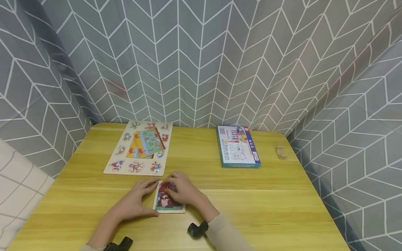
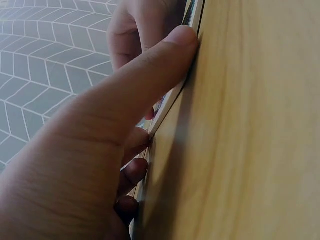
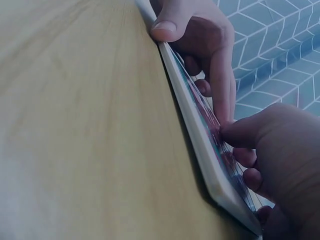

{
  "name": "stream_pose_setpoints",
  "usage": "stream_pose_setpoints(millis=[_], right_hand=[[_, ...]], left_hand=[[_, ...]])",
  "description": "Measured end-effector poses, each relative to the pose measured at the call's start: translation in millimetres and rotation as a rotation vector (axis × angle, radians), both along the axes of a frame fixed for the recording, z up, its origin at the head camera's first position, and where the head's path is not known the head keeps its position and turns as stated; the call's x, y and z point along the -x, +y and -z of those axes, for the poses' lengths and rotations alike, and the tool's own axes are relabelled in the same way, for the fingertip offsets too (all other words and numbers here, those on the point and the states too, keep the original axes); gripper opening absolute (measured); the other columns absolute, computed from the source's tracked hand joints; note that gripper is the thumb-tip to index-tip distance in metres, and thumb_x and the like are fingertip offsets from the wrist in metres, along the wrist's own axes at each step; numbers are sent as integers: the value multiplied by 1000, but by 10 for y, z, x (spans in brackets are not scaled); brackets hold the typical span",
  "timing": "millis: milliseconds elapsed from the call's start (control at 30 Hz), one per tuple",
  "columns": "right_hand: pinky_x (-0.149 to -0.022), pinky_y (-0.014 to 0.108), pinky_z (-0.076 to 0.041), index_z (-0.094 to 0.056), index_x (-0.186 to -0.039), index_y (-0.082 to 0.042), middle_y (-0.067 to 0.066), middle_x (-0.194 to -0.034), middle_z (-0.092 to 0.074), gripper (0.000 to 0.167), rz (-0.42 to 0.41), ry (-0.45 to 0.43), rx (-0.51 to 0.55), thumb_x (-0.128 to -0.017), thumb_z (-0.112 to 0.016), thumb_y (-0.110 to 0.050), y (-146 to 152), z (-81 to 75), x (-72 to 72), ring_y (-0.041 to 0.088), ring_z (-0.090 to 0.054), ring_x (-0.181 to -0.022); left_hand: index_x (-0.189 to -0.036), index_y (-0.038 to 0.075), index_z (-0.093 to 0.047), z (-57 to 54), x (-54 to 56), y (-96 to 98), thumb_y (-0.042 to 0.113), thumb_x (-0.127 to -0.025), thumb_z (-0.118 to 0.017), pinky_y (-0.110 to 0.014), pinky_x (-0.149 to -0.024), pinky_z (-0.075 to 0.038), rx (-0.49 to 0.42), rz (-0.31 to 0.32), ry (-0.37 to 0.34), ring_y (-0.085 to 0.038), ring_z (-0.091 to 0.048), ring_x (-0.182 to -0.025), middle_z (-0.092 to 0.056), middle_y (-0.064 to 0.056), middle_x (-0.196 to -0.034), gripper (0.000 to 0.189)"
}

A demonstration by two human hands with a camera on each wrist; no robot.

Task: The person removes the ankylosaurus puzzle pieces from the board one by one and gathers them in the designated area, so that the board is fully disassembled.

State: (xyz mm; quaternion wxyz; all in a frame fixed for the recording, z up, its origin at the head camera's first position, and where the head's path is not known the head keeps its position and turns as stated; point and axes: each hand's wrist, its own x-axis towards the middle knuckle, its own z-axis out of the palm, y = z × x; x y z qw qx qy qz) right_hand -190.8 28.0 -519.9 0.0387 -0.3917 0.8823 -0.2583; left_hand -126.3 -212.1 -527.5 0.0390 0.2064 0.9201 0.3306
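A small wooden jigsaw puzzle with a brown animal picture lies flat on the table, pale frame around it. My left hand holds its left side, the thumb at the near corner and the fingertips towards the far corner. Over the puzzle's upper right part is my right hand. In the right wrist view its thumb touches the picture and its bent fingers lie along the far side. Whether they pinch a single piece is hidden.
Behind the puzzle lies a larger sea-animal board with colourful cards on it. A flat teal-edged box is at the back right. Small wooden pieces sit near the table's right edge. Patterned curtain surrounds the table.
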Motion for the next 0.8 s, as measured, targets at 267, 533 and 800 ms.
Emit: stream_pose_setpoints(millis=[267, 533, 800], right_hand=[[-106, 36, -46, -76, -124, -20, -3, -121, -66, 23, 6, -4, 4, -102, -72, -26, 30, -25, -13, 13, -56, -117], [-97, 29, -44, -76, -125, -20, -3, -119, -67, 27, 37, 44, -23, -100, -72, -28, -22, -34, -44, 13, -56, -115], [-87, 25, -32, -77, -114, -19, -6, -109, -64, 20, 64, 4, -31, -97, -67, -15, -115, -34, -59, 10, -52, -105]], left_hand=[[-157, 5, -52, 16, 33, 15, 68, -72, -89, -65, -111, -46, -5, 10, 2, -38, -46, -141, -45, -10, -165, 112], [-157, 6, -52, 14, 17, 13, 67, -73, -89, -64, -110, -47, 0, 18, 21, -34, -48, -138, -47, -9, -164, 110], [-156, 6, -53, 24, -20, 33, 70, -74, -86, -64, -112, -45, 16, -4, 43, -36, -48, -139, -48, -9, -163, 108]])
